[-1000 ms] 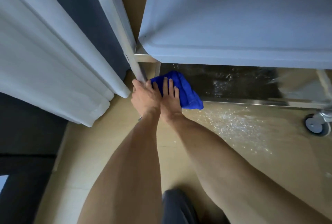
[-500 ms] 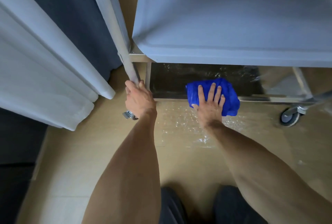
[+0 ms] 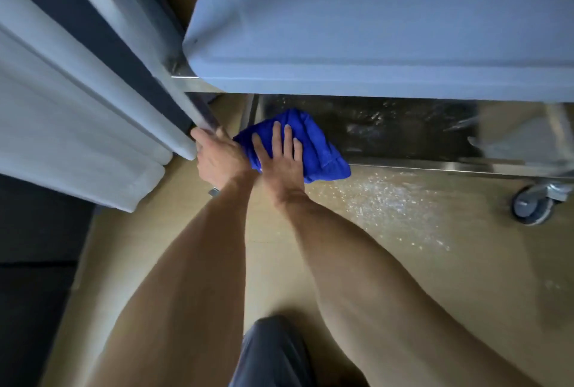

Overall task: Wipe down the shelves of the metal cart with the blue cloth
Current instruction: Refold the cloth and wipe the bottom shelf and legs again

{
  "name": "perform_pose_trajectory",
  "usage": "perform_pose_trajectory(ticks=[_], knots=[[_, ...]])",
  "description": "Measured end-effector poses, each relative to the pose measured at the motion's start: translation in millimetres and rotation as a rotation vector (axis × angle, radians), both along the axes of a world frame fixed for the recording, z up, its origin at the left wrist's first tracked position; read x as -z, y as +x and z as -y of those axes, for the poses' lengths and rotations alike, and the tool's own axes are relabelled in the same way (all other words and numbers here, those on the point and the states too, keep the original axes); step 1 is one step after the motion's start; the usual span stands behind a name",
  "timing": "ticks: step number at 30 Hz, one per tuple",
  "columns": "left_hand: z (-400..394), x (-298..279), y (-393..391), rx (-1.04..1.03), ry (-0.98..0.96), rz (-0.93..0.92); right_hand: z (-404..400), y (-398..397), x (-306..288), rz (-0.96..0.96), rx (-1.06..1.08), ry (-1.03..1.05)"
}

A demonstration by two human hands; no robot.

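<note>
The metal cart fills the top of the view; its upper shelf [image 3: 372, 29] overhangs the dark, shiny bottom shelf [image 3: 403, 135]. A bunched blue cloth [image 3: 316, 150] lies on the left front corner of the bottom shelf. My right hand [image 3: 279, 156] presses flat on the cloth with straight, spread fingers. My left hand [image 3: 217, 159] grips the cart's front left upright post [image 3: 186, 100] near its foot, right beside the cloth.
A white curtain [image 3: 62, 107] hangs at the left, close to the post. A grey caster wheel [image 3: 532, 206] stands on the tan floor at the right. Light speckles show on the floor [image 3: 388, 200] before the shelf. My dark-clothed knee [image 3: 273, 352] is at the bottom.
My right hand slid the cloth from the middle of the bottom shelf back left to the corner by my left hand. The left hand kept hold of the post.
</note>
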State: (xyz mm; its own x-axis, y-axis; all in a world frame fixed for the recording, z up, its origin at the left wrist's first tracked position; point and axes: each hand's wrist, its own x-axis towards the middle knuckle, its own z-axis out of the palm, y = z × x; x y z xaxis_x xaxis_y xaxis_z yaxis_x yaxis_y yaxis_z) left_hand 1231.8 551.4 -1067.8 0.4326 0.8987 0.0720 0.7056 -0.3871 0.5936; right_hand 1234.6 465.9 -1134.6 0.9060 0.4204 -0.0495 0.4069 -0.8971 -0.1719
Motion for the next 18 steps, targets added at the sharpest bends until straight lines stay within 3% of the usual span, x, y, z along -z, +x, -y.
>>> perform_pose_trajectory(ticks=[5,9,12,14,16,18], knots=[[14,1,6,-0.086,-0.038,0.056,142,3,0,0.019,0.185,-0.050],[60,15,1,-0.102,-0.139,-0.164,256,4,1,0.028,0.481,-0.081],[109,33,-13,0.066,-0.157,-0.301,323,13,0,-0.064,0.536,-0.168],[123,38,-11,0.220,-0.026,-0.336,347,19,-3,-0.092,0.515,-0.212],[124,39,-2,0.395,0.120,-0.395,346,21,-1,-0.078,0.515,-0.197],[119,34,8,0.463,0.123,-0.460,333,23,0,-0.067,0.520,-0.187]])
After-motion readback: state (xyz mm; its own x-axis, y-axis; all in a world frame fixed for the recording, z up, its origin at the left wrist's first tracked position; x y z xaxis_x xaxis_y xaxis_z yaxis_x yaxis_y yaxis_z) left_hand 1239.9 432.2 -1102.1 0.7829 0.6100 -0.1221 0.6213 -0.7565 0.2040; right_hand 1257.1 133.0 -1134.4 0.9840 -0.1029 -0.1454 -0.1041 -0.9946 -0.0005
